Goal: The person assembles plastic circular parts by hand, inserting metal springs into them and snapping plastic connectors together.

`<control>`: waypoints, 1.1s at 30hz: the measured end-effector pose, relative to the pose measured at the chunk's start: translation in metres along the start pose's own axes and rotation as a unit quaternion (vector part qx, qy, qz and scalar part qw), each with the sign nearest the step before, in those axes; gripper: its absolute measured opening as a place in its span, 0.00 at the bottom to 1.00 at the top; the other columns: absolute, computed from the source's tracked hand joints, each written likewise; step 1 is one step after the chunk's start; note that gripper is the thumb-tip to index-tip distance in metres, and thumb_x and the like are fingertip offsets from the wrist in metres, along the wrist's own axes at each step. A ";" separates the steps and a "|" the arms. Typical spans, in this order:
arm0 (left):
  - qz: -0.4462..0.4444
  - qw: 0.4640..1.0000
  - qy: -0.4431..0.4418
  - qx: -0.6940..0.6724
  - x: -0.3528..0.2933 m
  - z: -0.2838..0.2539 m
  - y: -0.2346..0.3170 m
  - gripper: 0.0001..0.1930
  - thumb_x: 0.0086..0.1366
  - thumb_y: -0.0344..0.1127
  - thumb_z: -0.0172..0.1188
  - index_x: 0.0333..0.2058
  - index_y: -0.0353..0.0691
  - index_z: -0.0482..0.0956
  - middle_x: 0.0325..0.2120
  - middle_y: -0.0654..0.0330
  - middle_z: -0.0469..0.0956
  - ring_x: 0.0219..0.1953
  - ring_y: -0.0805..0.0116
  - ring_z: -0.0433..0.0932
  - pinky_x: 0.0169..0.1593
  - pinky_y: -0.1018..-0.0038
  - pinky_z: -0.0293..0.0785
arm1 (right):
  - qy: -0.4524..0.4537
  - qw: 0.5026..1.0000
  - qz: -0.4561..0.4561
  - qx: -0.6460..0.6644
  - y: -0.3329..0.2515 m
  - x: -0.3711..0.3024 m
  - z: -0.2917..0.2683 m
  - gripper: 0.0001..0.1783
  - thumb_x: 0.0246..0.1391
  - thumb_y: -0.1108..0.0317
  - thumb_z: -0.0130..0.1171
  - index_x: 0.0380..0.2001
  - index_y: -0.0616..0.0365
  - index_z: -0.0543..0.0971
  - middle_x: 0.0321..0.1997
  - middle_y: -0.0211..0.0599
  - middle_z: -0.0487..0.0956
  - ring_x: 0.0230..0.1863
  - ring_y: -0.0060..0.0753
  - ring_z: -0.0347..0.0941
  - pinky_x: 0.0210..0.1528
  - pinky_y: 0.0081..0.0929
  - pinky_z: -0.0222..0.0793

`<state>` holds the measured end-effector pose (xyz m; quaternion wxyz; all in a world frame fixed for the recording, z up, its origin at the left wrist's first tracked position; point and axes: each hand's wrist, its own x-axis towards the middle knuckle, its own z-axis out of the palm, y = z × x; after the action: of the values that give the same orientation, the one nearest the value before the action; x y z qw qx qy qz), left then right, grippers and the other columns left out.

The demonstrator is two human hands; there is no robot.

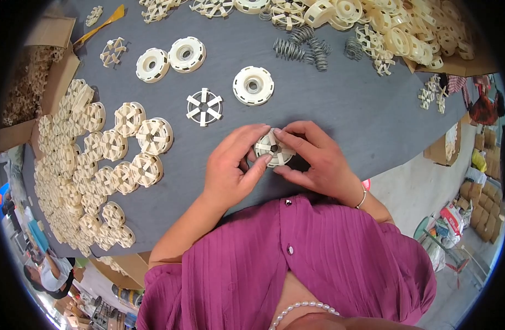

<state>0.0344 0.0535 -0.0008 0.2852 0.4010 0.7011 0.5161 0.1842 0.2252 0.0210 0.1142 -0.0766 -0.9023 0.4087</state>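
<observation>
Both my hands are closed around a round cream plastic wheel with a spoked piece on its upper face, close to the table's near edge. My left hand grips its left side, with the thumb on the front rim. My right hand holds the right side, thumb lying over the top and fingers at the rim. Just beyond lie a loose spoked ring and a cream round housing with a metal coil in its middle. Farther left are two similar housings, one a ring, the other a coil-centred piece.
Many spoked wheels cover the table's left side, beside a cardboard box. Metal springs lie at the back, near a heap of cream housings. A yellow strip lies far left. Another person is at lower left.
</observation>
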 end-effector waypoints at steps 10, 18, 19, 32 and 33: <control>0.050 0.993 -0.023 0.103 0.001 0.003 0.012 0.35 0.55 0.34 0.75 0.63 0.41 0.76 0.57 0.53 0.76 0.45 0.55 0.82 0.45 0.64 0.81 | 0.037 0.978 -0.052 -0.196 0.001 -0.013 0.018 0.40 0.48 0.63 0.74 0.66 0.57 0.75 0.65 0.41 0.75 0.63 0.49 0.74 0.64 0.49 0.70; -0.110 0.941 0.012 0.321 -0.045 -0.071 0.037 0.37 0.50 0.34 0.78 0.62 0.43 0.77 0.54 0.52 0.75 0.53 0.51 0.80 0.52 0.62 0.79 | 0.047 0.998 -0.036 -0.012 0.029 0.031 -0.027 0.25 0.54 0.67 0.72 0.56 0.58 0.80 0.57 0.43 0.80 0.53 0.50 0.79 0.55 0.40 0.77; -0.097 0.907 0.080 0.402 -0.047 -0.078 0.041 0.37 0.51 0.33 0.78 0.62 0.42 0.77 0.55 0.51 0.75 0.54 0.50 0.79 0.55 0.61 0.78 | 0.053 0.997 -0.046 -0.036 0.031 0.039 -0.029 0.22 0.54 0.68 0.72 0.53 0.58 0.81 0.56 0.42 0.80 0.51 0.51 0.79 0.52 0.40 0.78; 0.021 0.962 0.220 0.163 0.028 -0.042 0.034 0.28 0.59 0.22 0.61 0.61 0.34 0.76 0.56 0.45 0.73 0.52 0.48 0.78 0.51 0.61 0.79 | -0.040 0.972 -0.158 -0.168 -0.013 0.082 0.019 0.32 0.48 0.54 0.74 0.56 0.55 0.81 0.50 0.36 0.79 0.58 0.40 0.73 0.66 0.43 0.63; 0.020 0.960 0.208 0.185 0.031 -0.039 0.027 0.29 0.59 0.24 0.63 0.62 0.36 0.75 0.57 0.48 0.74 0.46 0.56 0.79 0.46 0.66 0.79 | -0.074 0.984 -0.118 -0.109 -0.010 0.067 0.005 0.33 0.47 0.54 0.75 0.56 0.55 0.81 0.50 0.36 0.79 0.55 0.41 0.75 0.64 0.41 0.66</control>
<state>-0.0063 0.0648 0.0376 0.0435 0.3448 0.8200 0.4548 0.1177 0.2305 0.0355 0.0857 0.0484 -0.9500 0.2965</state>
